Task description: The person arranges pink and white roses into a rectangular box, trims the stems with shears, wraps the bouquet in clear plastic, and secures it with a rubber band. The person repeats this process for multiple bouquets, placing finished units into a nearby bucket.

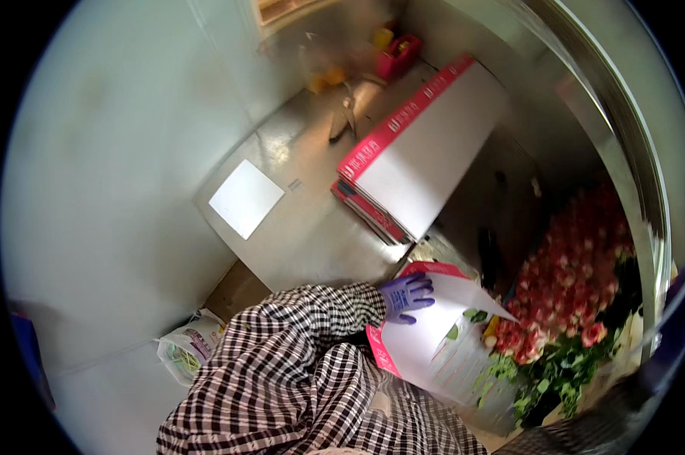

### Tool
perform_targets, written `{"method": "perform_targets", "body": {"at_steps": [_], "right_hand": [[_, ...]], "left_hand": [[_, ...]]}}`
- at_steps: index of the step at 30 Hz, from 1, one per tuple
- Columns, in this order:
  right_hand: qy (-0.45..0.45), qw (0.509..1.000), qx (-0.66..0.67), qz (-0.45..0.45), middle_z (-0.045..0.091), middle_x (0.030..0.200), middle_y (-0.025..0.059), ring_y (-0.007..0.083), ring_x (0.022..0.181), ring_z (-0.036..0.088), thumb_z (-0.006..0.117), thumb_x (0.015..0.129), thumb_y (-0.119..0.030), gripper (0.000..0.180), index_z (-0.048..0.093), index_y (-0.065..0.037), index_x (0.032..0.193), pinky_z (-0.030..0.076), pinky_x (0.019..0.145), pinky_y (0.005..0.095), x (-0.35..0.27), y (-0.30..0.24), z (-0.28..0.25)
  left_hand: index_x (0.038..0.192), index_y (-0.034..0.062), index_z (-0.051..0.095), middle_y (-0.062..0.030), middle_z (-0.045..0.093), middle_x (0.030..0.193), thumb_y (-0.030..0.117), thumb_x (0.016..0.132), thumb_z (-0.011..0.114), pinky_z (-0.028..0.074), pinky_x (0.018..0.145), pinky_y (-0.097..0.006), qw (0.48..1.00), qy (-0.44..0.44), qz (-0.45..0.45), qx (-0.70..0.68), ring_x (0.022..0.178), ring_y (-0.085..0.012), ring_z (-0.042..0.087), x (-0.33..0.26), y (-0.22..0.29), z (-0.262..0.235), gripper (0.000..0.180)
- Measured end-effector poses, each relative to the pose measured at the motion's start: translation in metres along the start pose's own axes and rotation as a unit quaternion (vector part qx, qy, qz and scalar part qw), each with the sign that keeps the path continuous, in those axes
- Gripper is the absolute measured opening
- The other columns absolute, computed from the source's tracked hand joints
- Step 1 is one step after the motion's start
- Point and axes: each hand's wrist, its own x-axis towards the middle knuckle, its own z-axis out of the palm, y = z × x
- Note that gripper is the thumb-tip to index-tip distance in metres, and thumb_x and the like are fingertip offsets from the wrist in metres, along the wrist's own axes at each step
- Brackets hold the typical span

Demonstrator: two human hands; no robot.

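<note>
Pressing softly is best: left of the roses (566, 277), the white sheet (447, 309) is touched by the left hand (407, 297), fingers spread; right of them, the right hand's state (674, 334) cannot be told.

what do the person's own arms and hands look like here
The left hand wears a light purple glove with a darker printed marking on its back. The left sleeve is black-and-white checked, loose and wrinkled. The right sleeve looks darker; the right hand, blurred at the rim, seems gloved in purple too.
</note>
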Motion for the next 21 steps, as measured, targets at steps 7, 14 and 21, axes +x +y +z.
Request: {"method": "perform_targets", "body": {"at_steps": [7,14,21], "right_hand": [[-0.093,0.898,0.193,0.383,0.061,0.088,-0.0017,0.0070,0.072,0.053,0.068,0.093,-0.012,0.018,0.060,-0.006,0.108,0.044,0.062,0.0229,-0.301,0.189,0.147],[-0.166,0.905,0.013,0.393,0.046,0.066,-0.0017,0.0080,0.063,0.041,0.067,0.094,-0.037,0.046,0.042,-0.006,0.072,0.039,0.056,0.0278,-0.354,0.267,0.228],[-0.288,0.859,-0.017,0.424,0.059,0.083,0.0140,0.0250,0.082,0.058,0.063,0.089,-0.047,0.051,0.058,0.004,0.093,0.047,0.075,0.0384,-0.333,0.286,0.261]], "left_hand": [[0.151,0.0102,0.033,-0.0143,0.028,0.158,0.048,0.092,0.057,0.019,0.121,-0.045,0.998,-0.053,0.027,0.016,0.147,-0.0301,0.023,-0.005,-0.018,-0.002,0.074],[0.137,0.0066,0.053,-0.0171,0.043,0.148,0.047,0.084,0.056,0.022,0.119,-0.050,0.993,-0.040,0.041,0.102,0.142,-0.0333,0.032,-0.004,-0.014,-0.012,0.066],[0.136,0.0029,0.052,-0.0199,0.045,0.144,0.034,0.083,0.056,0.019,0.120,-0.054,0.998,-0.023,-0.024,0.057,0.138,-0.0375,0.034,-0.012,-0.008,-0.010,0.062]]}}
